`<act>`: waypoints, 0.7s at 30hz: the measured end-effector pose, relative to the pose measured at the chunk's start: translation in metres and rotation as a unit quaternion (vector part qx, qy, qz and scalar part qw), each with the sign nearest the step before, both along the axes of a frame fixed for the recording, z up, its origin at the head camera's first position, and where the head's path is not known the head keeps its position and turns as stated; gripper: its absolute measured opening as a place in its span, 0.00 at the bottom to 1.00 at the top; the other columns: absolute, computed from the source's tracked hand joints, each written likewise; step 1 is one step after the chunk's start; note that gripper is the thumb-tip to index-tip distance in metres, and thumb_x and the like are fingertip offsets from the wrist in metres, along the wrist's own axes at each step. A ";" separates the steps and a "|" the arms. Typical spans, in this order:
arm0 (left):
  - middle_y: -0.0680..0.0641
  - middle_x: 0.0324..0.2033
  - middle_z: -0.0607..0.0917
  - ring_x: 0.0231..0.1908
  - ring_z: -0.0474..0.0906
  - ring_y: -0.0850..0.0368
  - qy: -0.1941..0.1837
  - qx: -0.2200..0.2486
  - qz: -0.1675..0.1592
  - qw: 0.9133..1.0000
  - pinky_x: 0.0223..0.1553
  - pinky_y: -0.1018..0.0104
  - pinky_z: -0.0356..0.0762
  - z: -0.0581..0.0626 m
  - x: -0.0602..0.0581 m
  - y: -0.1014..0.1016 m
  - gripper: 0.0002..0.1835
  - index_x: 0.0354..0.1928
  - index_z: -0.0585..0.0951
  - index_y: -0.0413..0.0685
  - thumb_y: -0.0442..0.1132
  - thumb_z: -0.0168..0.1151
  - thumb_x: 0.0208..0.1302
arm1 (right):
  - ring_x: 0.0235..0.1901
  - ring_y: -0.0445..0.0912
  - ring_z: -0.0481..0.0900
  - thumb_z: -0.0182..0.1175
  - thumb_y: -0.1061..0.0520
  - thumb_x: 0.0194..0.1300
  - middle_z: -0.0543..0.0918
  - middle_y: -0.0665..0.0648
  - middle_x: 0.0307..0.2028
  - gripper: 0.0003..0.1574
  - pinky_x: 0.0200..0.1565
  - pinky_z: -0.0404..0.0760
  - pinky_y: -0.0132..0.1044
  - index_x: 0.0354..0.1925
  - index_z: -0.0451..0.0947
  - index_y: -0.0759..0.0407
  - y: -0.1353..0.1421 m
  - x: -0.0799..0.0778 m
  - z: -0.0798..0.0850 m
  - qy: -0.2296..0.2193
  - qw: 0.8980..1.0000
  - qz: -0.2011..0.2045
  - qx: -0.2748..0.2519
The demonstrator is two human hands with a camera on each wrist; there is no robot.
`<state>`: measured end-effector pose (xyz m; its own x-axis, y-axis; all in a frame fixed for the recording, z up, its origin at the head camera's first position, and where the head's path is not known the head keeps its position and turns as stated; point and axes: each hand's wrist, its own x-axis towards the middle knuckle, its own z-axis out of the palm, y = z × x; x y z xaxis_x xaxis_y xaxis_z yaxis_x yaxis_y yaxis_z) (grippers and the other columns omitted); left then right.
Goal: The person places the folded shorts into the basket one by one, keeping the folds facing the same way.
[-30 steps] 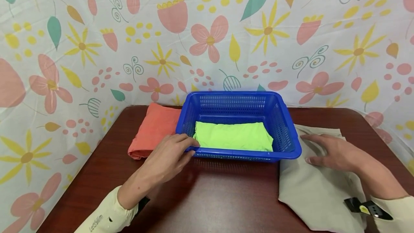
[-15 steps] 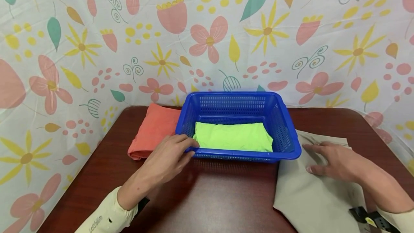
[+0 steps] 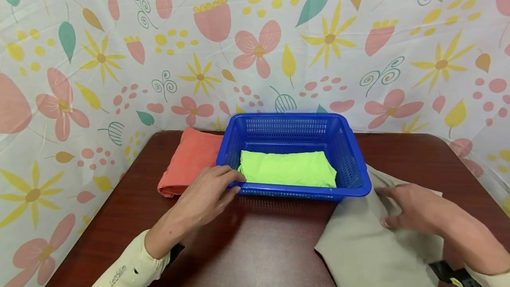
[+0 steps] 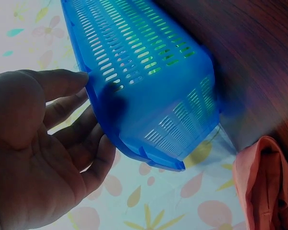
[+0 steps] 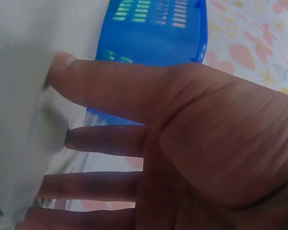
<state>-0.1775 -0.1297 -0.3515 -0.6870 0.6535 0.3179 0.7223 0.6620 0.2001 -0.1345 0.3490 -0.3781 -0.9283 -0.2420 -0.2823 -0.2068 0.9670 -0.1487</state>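
At the centre of the head view, a blue basket (image 3: 292,188) with slotted walls sits on a dark reddish-brown table (image 3: 255,245), and a folded lime-green cloth (image 3: 287,169) lies in its front part. At the basket's lower left corner, the left hand (image 3: 207,191) grips the rim, thumb and fingers clamped on it; the left wrist view shows the thumb tip against the blue edge.

In the lower right of the head view, the right hand (image 3: 418,209) rests on a grey cloth (image 3: 370,245), with its thumb and index finger apart. The right wrist view shows 3 nearly straight fingers spread apart, with the thumb tip touching the cloth. The grey cloth slants from the basket's right side down to the bottom edge of the frame; whether any of it lies beneath the basket, I cannot tell.

Left of the basket, near the left hand, a folded orange cloth (image 3: 193,158) lies on the table. Across the upper half hangs a white sheet (image 3: 255,8) printed with pink and yellow flowers and green leaves. Pale sleeves (image 3: 131,262) cover both forearms.
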 end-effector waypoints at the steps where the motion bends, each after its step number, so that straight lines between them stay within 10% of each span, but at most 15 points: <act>1: 0.58 0.43 0.86 0.45 0.81 0.61 0.000 0.001 -0.001 1.000 0.52 0.58 0.79 0.000 0.000 0.000 0.09 0.53 0.87 0.57 0.40 0.69 0.73 | 0.53 0.66 0.84 0.81 0.38 0.54 0.86 0.69 0.53 0.55 0.50 0.82 0.65 0.67 0.76 0.71 -0.002 0.000 0.001 -0.009 1.000 -0.004 0.004; 9: 0.59 0.42 0.86 0.45 0.81 0.61 0.010 0.005 0.001 1.000 0.52 0.58 0.79 -0.001 0.001 0.001 0.09 0.52 0.87 0.57 0.41 0.70 0.73 | 0.51 0.64 0.85 0.81 0.37 0.54 0.87 0.67 0.51 0.52 0.50 0.82 0.64 0.65 0.79 0.70 -0.012 0.007 0.005 -0.036 0.999 -0.008 0.021; 21: 0.59 0.43 0.86 0.45 0.81 0.61 0.015 0.014 0.003 1.000 0.51 0.59 0.79 -0.003 0.000 0.001 0.10 0.52 0.88 0.57 0.40 0.71 0.72 | 0.25 0.40 0.70 0.82 0.44 0.54 0.74 0.45 0.22 0.32 0.30 0.74 0.40 0.49 0.87 0.62 -0.030 0.021 0.005 -0.031 0.999 0.030 0.019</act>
